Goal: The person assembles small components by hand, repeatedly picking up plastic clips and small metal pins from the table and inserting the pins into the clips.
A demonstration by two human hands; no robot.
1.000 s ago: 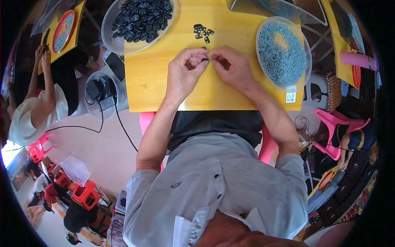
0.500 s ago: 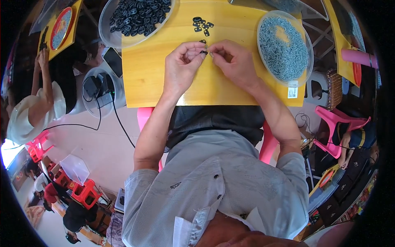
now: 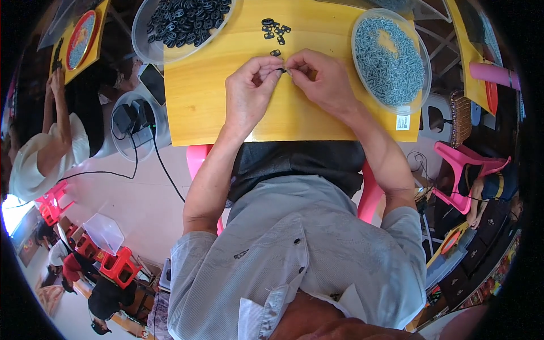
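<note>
My left hand (image 3: 252,90) is closed in a pinch on a small black plastic piece (image 3: 281,70) over the yellow table. Facing it, my right hand (image 3: 320,82) is closed too, thumb and forefinger pressed together right at the black piece; what they hold is too small to make out. Just beyond my fingertips lies another black piece (image 3: 275,52). Farther back rests a loose group of small black pieces with holes (image 3: 280,35).
A clear bowl of black oval parts (image 3: 187,25) stands at the back left. On the right sits a clear tray of small silver screws (image 3: 391,73). Beside the yellow table (image 3: 204,113), a tub with black adapters and cables (image 3: 136,119) is at the left. Another person's hands (image 3: 58,82) show far left.
My fingertips have come slightly closer together, and the black piece in my left hand now sits against the right fingertips. The view has shifted slightly.
</note>
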